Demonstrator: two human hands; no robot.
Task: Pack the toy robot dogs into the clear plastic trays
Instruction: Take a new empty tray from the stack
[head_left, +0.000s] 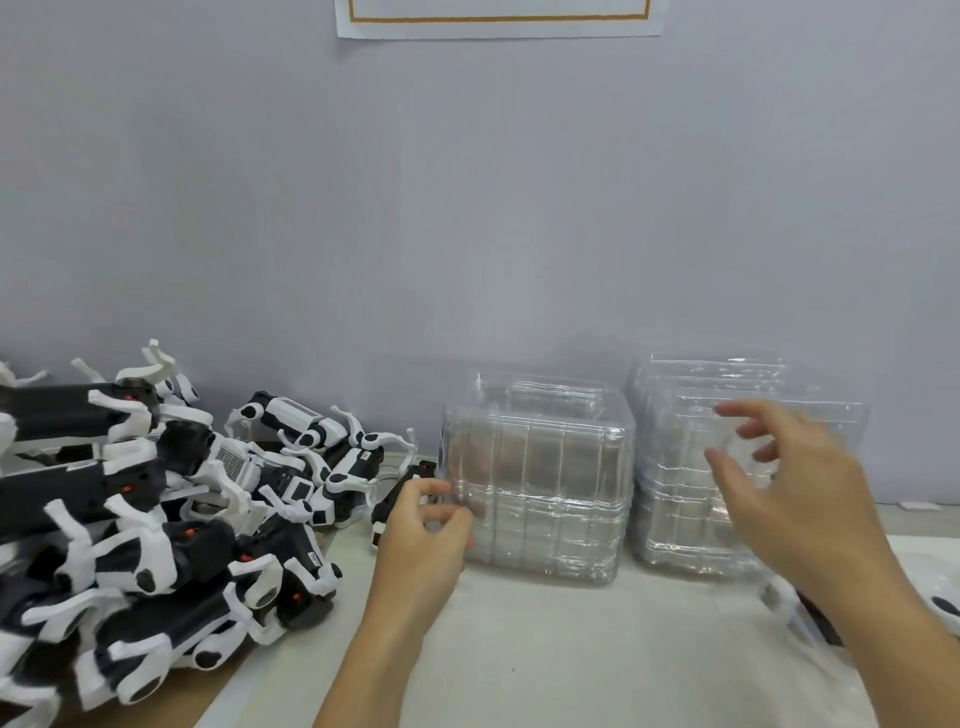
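Several black-and-white toy robot dogs (156, 509) lie heaped on the left of the table. Two stacks of clear plastic trays stand at the back: one in the middle (540, 483) and one to its right (691, 457). My left hand (421, 535) is at the lower left corner of the middle stack, fingers loosely curled, fingertips touching its side. In front of the right stack my right hand (789, 488) hovers blurred, with fingers spread and nothing in it. One small black dog (410, 480) lies just behind my left hand.
A grey wall stands right behind the stacks, with a paper sheet (498, 18) at the top. A white cloth (597, 649) covers the table in front of the trays. Something black and white (943, 605) shows at the right edge under my right forearm.
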